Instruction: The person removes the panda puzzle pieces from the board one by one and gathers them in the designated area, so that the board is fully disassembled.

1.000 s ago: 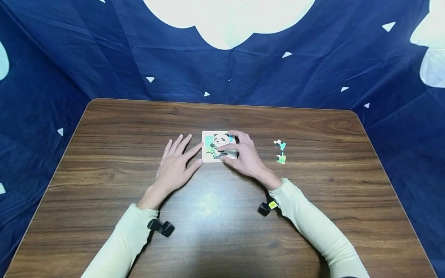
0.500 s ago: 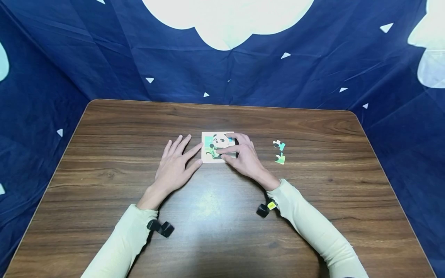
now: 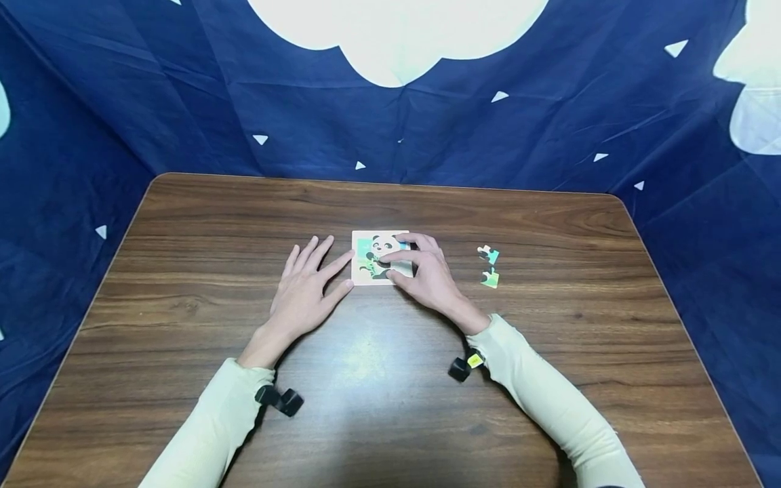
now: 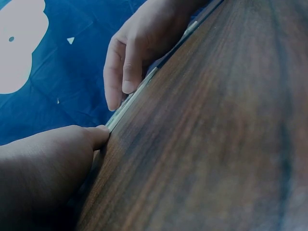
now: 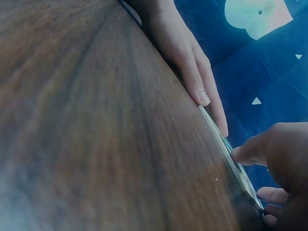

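Observation:
A small square panda jigsaw puzzle [image 3: 364,247] in a pale tray lies flat on the table, with a panda and green bamboo on it. My left hand [image 3: 302,298] lies palm down with spread fingers; its thumb and index fingertips touch the tray's left edge. Over the puzzle's right side arches my right hand [image 3: 427,274], its thumb and index finger pinching a puzzle piece low in the middle of the picture. That piece is mostly covered by the fingers. The right part of the tray is hidden under this hand. In the right wrist view, the right thumb [image 5: 248,150] touches the puzzle's top.
Two loose puzzle pieces lie to the right of the hand: an upper blue, white and black piece [image 3: 488,255] and a lower green one [image 3: 490,278]. The brown wooden table [image 3: 366,420] ends at a blue curtain [image 3: 293,102] behind it.
Hands, puzzle and loose pieces stay almost in place. The right thumb and index finger shift only slightly on the puzzle; the whole view drifts a little.

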### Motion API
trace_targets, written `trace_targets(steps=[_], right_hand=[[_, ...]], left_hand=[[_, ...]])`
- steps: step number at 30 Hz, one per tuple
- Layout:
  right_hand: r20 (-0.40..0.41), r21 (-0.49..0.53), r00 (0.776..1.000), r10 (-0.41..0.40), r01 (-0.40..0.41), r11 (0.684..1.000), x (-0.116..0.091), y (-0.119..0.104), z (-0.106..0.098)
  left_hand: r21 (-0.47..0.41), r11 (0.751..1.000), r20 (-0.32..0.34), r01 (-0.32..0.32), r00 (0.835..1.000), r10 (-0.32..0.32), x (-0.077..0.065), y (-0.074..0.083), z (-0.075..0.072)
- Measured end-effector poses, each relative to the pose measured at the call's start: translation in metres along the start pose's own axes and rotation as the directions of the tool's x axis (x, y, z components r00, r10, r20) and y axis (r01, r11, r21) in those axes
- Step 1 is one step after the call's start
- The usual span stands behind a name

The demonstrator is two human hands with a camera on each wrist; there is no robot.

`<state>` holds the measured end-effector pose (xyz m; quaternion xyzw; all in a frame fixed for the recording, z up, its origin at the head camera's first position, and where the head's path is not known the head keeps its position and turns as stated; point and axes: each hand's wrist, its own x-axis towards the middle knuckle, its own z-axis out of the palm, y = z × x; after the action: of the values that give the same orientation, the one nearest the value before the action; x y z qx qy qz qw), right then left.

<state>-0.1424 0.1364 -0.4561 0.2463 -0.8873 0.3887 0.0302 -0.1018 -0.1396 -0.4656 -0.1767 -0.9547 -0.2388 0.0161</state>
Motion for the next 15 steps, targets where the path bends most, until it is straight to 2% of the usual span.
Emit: trace_targets(steps=[6, 12, 15], right_hand=[[-0.055, 0.051, 0.998, 0.007, -0.004, 0.999, 0.003, 0.0, -0.001], [-0.11, 0.11, 0.988, 0.107, -0.095, 0.989, 0.003, -0.01, -0.022], [-0.149, 0.131, 0.98, 0.132, -0.113, 0.985, 0.002, -0.012, -0.031]], left_hand=[[0.002, 1.0, -0.011, 0.004, 1.0, -0.004, -0.002, -0.003, -0.001], [-0.01, 1.0, -0.005, -0.001, 1.0, 0.001, 0.0, -0.001, 0.0], [-0.01, 1.0, -0.004, 0.001, 1.0, -0.001, -0.001, -0.001, 0.0]])
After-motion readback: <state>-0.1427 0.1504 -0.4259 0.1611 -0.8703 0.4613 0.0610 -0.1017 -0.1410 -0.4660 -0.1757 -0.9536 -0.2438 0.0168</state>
